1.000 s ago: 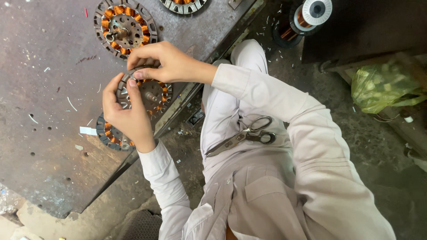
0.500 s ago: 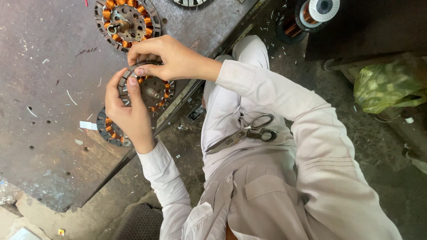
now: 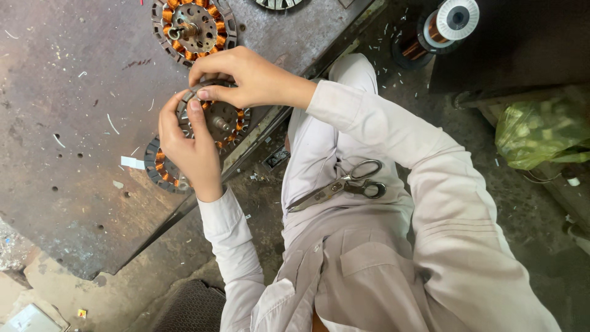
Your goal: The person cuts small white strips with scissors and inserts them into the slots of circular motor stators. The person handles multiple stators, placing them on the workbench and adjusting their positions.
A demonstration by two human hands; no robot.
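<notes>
Starting at the left: the dark, scuffed metal worktop is dotted with small white scraps of paper or sleeving, so some trimming looks to be done already. One round stator with copper coils sits at the far edge, the wound stator, and its slots look filled all the way round as far as I can see. Another flat one, the lower stator, lies near the worktop's front edge, partly hidden under the wrist, with copper showing in the slots that are visible.

The piece actually being worked on is the held stator, up off the worktop just over its front edge. The left hand cups it from below, fingers curled around the rim, thumb pressed on the top face. The right hand comes over from above with fingertips pinched narrow right at the upper rim, apparently on a wire or a slot liner, too small to tell which. Copper shows on the lower right of it, so my guess is it's partway wound, with the pinched section not finished.

Further right, a pair of scissors rests on the person's lap, handles to the right, touched by neither hand. Top right there's a spool of copper wire on the floor, and a green plastic bag at the far right.
</notes>
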